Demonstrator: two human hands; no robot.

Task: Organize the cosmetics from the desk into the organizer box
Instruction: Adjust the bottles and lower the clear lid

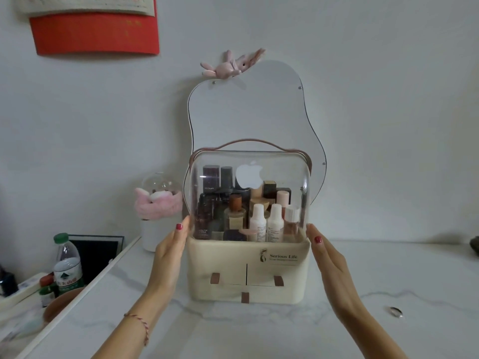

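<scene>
Box (248, 268) stands in the middle of the worktop (388, 275), right in front of us and between our two hands. It is taller than it is wide, and it stands straight up. Its clear lid (248, 177) looks shut, and the bottles (259, 218) stand packed inside. We think the tidying is nearly done.

Far to the left, past the worktop edge, we see a water bottle (68, 263) and some small jars low down. They are well apart from the box. Next comes a pink fluffy thing (158, 203) on a white stand, just behind and left of the box.

Our left hand (169, 244) lies flat along the left side of the box, fingers straight, with the fingertips at the lid edge. It grips nothing.

Behind the box a wavy mirror (259, 112) leans on the wall. If we push the box back, it could bump the mirror.

Our right hand (328, 252) is flat too, fingers straight, close by the right side. We cannot tell if it touches. Both hands are about as near as each other.

Far right, a small shiny thing (395, 311) lies on the worktop, well apart.
</scene>
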